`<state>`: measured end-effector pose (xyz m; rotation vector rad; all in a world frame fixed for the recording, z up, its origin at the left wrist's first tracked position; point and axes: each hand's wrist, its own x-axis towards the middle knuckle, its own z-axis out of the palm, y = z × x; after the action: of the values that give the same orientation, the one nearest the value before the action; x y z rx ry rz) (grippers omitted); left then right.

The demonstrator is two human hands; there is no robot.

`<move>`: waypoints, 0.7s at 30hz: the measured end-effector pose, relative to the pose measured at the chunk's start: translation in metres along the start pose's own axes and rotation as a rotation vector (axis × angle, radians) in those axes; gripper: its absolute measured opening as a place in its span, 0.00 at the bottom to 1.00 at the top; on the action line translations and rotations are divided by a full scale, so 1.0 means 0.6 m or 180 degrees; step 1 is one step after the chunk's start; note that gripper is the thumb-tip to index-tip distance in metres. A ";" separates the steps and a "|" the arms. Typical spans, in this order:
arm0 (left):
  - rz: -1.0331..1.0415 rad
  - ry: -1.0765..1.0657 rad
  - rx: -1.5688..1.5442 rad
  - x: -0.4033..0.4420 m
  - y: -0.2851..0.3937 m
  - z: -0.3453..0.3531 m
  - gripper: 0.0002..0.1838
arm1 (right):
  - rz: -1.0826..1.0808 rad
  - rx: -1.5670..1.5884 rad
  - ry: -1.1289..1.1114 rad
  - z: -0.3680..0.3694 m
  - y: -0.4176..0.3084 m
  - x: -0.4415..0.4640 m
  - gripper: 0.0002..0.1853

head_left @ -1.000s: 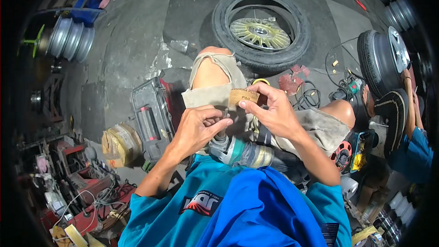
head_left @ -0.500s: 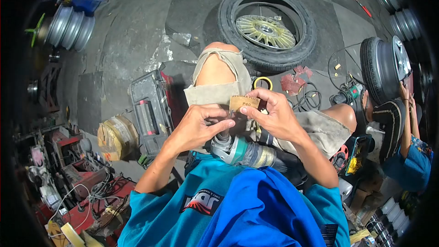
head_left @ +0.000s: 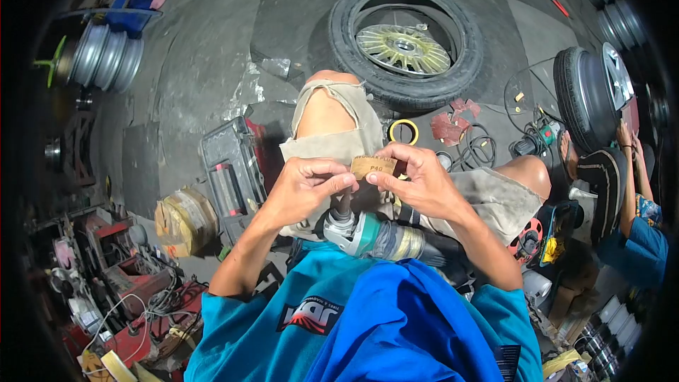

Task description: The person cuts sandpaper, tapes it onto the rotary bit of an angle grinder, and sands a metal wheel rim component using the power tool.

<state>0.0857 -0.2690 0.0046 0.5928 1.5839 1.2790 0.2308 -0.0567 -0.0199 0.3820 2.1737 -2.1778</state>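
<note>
A small brown piece of sandpaper (head_left: 372,167), printed "P40", is held up over my lap. My right hand (head_left: 423,180) pinches its right side between thumb and fingers. At its left edge, the closed thumb and fingers of my left hand (head_left: 305,189) grip it too. Just below the hands, a teal and grey power grinder (head_left: 368,232) lies across my lap, its shaft pointing up towards the paper. Cloth or tape wraps part of its body. Beyond my right hand, a roll of yellow tape (head_left: 404,122) rests on the floor.
Ahead lies a tyre (head_left: 338,49) with a spoked wheel cover (head_left: 407,48) inside. Torn red sandpaper (head_left: 447,127) and a cable (head_left: 481,147) are nearby. An open tool case (head_left: 230,177) sits left. At right, another person's arm (head_left: 627,191) is beside an upright tyre (head_left: 576,99).
The sandpaper has shifted slightly left and down with both hands. My left fingers have changed their position at its left edge. The whole view has turned a little.
</note>
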 end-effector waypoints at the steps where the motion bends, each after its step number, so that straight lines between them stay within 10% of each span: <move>1: -0.0002 0.0130 -0.0064 -0.003 -0.001 0.005 0.09 | 0.0006 0.0088 0.0088 0.004 -0.003 -0.002 0.14; 11: 0.0577 0.0829 0.1677 -0.021 0.029 0.029 0.07 | -0.0372 -0.0044 0.1059 0.078 -0.030 0.011 0.18; 21: 0.0658 0.0814 0.1070 -0.015 0.013 0.032 0.06 | -0.0390 0.0054 0.0874 0.064 -0.041 0.011 0.10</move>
<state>0.1048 -0.2657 0.0158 0.8468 2.0148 1.2863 0.2141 -0.0931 0.0021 0.5970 2.3750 -2.3313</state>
